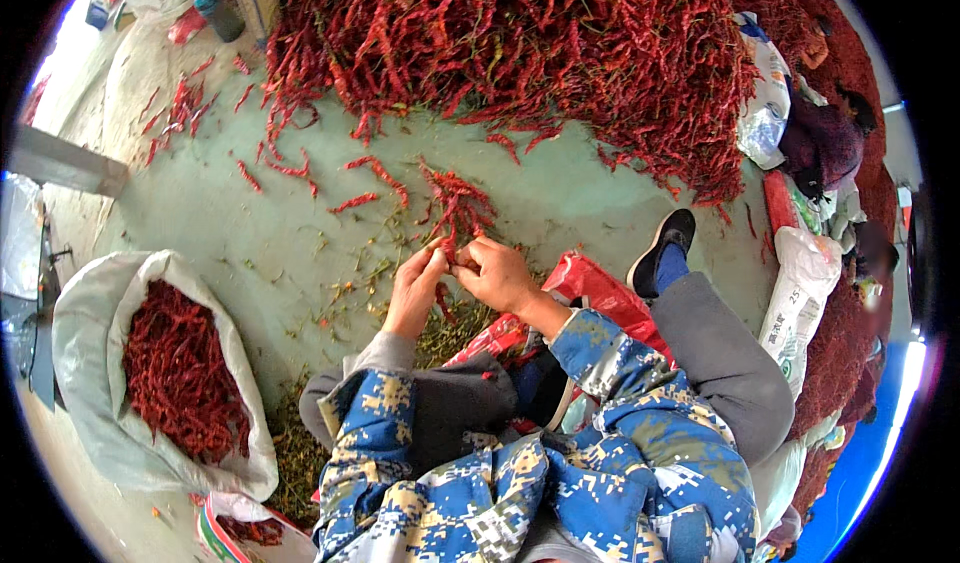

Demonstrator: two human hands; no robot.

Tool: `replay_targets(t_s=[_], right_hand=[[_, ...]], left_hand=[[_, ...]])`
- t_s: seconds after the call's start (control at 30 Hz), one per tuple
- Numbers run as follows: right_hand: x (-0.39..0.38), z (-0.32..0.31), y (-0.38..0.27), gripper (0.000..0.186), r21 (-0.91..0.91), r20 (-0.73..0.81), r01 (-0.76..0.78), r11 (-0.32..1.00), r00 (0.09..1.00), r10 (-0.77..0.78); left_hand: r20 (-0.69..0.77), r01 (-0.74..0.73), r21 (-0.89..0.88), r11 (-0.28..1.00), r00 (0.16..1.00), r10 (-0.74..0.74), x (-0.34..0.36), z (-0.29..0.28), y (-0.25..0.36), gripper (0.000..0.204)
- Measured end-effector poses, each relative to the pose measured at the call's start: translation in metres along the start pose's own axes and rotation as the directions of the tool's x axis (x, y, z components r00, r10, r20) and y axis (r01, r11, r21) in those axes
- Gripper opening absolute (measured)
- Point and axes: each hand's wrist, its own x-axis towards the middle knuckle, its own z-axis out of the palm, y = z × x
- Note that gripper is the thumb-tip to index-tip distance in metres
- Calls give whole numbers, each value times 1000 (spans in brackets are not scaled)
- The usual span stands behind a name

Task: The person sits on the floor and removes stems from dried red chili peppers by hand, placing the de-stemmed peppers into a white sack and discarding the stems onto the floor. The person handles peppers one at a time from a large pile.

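Observation:
My left hand and my right hand meet in front of my lap, thumbs and fingertips nearly touching. Both are closed on red chili peppers. A small bunch of peppers fans out beyond my fingertips, and it seems gripped at its near end by the fingers of both hands. One more pepper hangs below, between the hands. Which fingers hold which pepper cannot be made out. Loose peppers lie on the pale green floor just past my left hand.
A large heap of red peppers fills the far side. At left stands an open white sack of peppers. Stem scraps litter the floor near my legs. A red bag lies by my right forearm. White sacks line the right.

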Motion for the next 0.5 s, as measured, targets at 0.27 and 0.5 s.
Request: replay_targets(t_s=[0.27,0.5], right_hand=[[3,-6,0,30,518,115,-181,836,983,141],[16,1,15,27,274,115,-96,957,991,67]], left_hand=[[228,38,-5,999,973,-36,-20,-11,-1,27],[265,-66,249,966,964,-2,-24,-8,6,28]])
